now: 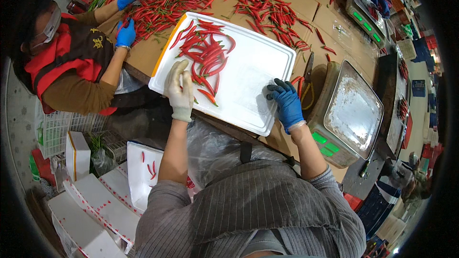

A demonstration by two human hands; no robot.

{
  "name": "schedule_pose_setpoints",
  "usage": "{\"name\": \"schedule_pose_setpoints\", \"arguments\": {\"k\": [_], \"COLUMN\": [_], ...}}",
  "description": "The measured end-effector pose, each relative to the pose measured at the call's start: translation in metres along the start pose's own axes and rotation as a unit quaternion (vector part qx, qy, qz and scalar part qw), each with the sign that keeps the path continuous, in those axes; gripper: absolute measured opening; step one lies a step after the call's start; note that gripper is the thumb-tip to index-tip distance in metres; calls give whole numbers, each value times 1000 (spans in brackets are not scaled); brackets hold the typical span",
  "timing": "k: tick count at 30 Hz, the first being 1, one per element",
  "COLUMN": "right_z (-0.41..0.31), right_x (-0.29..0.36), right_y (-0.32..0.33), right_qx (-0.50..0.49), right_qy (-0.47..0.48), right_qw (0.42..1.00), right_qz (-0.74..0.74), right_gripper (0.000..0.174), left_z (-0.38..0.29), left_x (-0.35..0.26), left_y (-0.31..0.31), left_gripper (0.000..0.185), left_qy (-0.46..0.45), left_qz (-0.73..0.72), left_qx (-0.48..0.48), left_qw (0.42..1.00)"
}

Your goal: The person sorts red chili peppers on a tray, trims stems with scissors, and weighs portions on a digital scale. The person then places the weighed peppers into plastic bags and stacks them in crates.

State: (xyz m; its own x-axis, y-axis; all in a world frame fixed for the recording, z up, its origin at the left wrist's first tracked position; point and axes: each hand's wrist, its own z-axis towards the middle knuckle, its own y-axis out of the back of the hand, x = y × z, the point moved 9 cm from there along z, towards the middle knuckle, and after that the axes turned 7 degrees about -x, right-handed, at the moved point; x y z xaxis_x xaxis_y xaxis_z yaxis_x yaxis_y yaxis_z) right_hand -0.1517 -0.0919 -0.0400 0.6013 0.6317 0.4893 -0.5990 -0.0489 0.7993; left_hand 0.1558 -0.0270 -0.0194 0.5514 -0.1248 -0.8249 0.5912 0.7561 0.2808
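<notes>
A white foam box lid (251, 68) lies tilted in front of me over the table edge, with a heap of red chili peppers (208, 52) on its left half. My left hand (180, 91), in a cream glove, is at the lid's near left edge beside the chilies. A bit of red shows by its fingers, but whether it grips anything is unclear. My right hand (288, 104), in a blue glove, has its fingers curled over the lid's right edge, close to the near corner. Scissors (308, 75) with yellow handles rest right of the lid, next to loose chilies.
A large chili pile (168, 3) covers the far cardboard-topped table (344, 36). A digital scale (353, 104) stands at right, another (367, 18) beyond. At left, a co-worker's blue-gloved hands (126, 34) handle chilies. Foam boxes (96, 204) sit below left.
</notes>
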Motion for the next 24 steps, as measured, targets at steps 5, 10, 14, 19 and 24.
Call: {"name": "schedule_pose_setpoints", "arguments": {"k": [5,10,14,19,24], "right_z": [27,86,122,108,37], "right_x": [30,88,108,119,88], "right_y": [26,-38,-104,-54,-29], "right_qx": [-55,-10,71,-48,-11], "right_qy": [-19,39,40,40,-251], "right_qw": [997,985,996,975,784], "right_qz": [49,170,-37,213,568], "right_gripper": [25,22,21,21,21], "left_z": [-20,-28,-32,-55,-82], "left_x": [22,11,3,-16,-69], "left_y": [26,33,42,40,-24], "left_gripper": [35,43,48,45,46], "left_qy": [127,150,181,248,333], "left_qz": [-118,-145,-184,-269,-416], "left_qx": [-84,-93,-103,-130,63], "left_qw": [981,974,961,922,844]}}
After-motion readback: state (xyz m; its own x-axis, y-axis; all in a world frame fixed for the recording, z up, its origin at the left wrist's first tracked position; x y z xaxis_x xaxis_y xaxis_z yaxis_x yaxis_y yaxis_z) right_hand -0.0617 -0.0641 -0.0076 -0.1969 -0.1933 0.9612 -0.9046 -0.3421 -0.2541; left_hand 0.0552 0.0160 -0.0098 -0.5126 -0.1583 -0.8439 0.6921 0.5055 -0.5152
